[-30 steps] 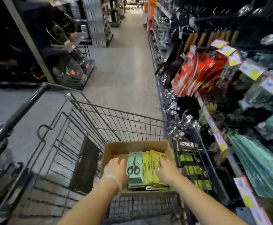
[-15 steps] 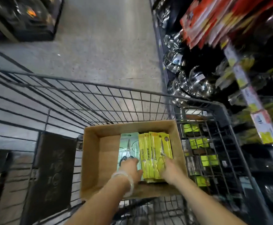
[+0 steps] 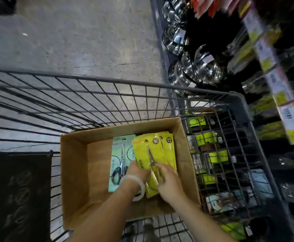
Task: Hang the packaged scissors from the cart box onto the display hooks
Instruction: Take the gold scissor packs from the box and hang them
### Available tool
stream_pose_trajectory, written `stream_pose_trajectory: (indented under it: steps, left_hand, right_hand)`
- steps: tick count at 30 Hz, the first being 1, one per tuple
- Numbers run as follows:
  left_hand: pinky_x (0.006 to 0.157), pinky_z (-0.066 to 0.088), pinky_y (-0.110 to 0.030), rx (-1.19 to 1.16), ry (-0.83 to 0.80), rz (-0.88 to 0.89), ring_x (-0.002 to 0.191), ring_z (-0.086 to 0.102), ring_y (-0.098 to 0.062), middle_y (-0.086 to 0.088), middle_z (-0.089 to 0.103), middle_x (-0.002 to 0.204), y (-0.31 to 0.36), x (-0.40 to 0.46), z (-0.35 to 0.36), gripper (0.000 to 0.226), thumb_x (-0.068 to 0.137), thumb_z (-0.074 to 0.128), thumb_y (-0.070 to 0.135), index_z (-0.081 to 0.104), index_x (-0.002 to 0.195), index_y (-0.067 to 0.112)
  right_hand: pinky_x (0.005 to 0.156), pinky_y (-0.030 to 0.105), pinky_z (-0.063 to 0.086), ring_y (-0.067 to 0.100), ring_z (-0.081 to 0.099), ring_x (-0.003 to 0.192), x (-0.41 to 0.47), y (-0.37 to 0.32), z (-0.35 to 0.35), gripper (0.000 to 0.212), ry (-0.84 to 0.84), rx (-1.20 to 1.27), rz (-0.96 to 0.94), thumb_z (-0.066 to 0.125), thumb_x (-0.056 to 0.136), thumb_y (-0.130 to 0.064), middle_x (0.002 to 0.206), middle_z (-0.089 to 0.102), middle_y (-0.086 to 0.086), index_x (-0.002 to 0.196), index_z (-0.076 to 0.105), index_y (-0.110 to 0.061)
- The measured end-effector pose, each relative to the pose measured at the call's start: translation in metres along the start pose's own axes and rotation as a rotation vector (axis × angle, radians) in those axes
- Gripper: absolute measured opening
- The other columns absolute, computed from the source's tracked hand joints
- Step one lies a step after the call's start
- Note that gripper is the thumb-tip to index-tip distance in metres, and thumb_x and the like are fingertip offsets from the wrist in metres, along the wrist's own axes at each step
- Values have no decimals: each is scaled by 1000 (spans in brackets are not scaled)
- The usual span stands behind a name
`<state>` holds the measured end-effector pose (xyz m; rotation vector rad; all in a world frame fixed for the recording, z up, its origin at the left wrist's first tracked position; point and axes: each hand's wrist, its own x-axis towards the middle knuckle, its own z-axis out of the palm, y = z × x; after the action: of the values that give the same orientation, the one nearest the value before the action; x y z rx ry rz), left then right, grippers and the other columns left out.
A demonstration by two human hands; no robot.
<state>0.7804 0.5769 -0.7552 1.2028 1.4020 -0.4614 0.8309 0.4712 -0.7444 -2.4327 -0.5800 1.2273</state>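
Observation:
An open cardboard box (image 3: pixel 83 172) sits in the wire cart (image 3: pixel 107 81). Inside it lies a stack of yellow scissor packs (image 3: pixel 162 147) and, to their left, a pale green scissor pack (image 3: pixel 121 154). My left hand (image 3: pixel 136 173), with a white band at the wrist, grips the lower left edge of the yellow stack. My right hand (image 3: pixel 169 180) holds the stack's lower right side, fingers curled over the top pack. The lower ends of the yellow packs are hidden by both hands.
Store shelving (image 3: pixel 273 67) runs along the right with shiny steel pots (image 3: pixel 200 63), price labels and hanging red packs at the top. More yellow-green packs (image 3: pixel 211 137) show through the cart's right wall. A dark panel (image 3: pixel 17 194) stands at the left. Grey floor lies ahead.
The view has tilted further down and closer to the box. Both hands have closed in on the yellow stack's lower end, and the top pack now sits skewed and lifted off the stack.

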Motion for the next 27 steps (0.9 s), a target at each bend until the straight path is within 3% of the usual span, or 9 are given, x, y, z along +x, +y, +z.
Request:
stream_pose_trajectory:
  steps: [2,4,8,11,15,19,23,25,27]
  left_hand:
    - [88,53,-38,3,91,-8,94,63,-29,-12,66,98,-2,2,-8,24,80,68,11,56,101,10]
    - [85,52,-36,-45,131,-8,87,62,-27,-10,64,89,-2,1,-19,17,83,62,5,58,98,12]
    - [90,53,-43,-230,141,-39,90,65,-30,-11,68,91,-9,0,-38,15,81,64,1,62,88,14]
    - [88,54,-47,-295,136,-55,92,67,-32,-14,70,97,-14,-5,-52,15,83,63,1,63,82,16]
    - [74,54,-34,-253,126,-3,84,63,-24,-6,64,91,-19,-17,-69,15,93,52,4,57,95,19]
    - [94,50,-43,-209,143,39,103,63,-31,-13,65,112,-21,-33,-83,26,95,51,13,57,120,14]
    - [96,48,-46,-230,119,100,101,62,-33,-15,65,104,-13,-58,-90,20,96,50,15,57,114,12]
    - [93,48,-39,-212,118,161,94,60,-30,-10,63,93,-6,-74,-89,16,96,50,16,56,110,14]
    - [90,47,-36,-197,116,228,94,59,-27,-10,63,95,6,-93,-85,20,96,50,18,58,112,9]
  right_hand:
    - [111,23,29,14,35,134,0,0,-2,50,90,84,16,49,89,1,142,42,-4,134,45,-21]
    - [110,25,32,14,35,134,7,1,-4,48,181,86,94,54,91,-10,144,38,-3,136,41,-21]
    - [116,41,24,25,18,145,24,0,2,95,102,75,318,69,81,-35,157,15,7,150,8,-14]
    - [112,43,31,29,30,139,33,-6,2,107,170,53,435,79,69,-39,152,28,12,148,12,-13]
    - [98,41,41,30,48,124,30,-7,1,79,261,-36,490,81,66,-40,133,49,12,127,41,-9]
    - [87,38,45,34,55,111,12,-12,-9,44,304,284,451,71,81,-19,120,58,17,114,47,-3]
    - [92,37,45,29,57,108,-15,-16,-24,34,388,521,372,67,84,-12,114,59,5,115,53,-5]
    - [84,36,49,25,60,97,-32,-17,-34,26,449,630,309,69,82,-10,110,64,9,105,56,-8]
    - [75,27,43,22,60,90,-53,-20,-49,21,481,706,246,68,83,-7,101,65,7,102,58,-8]
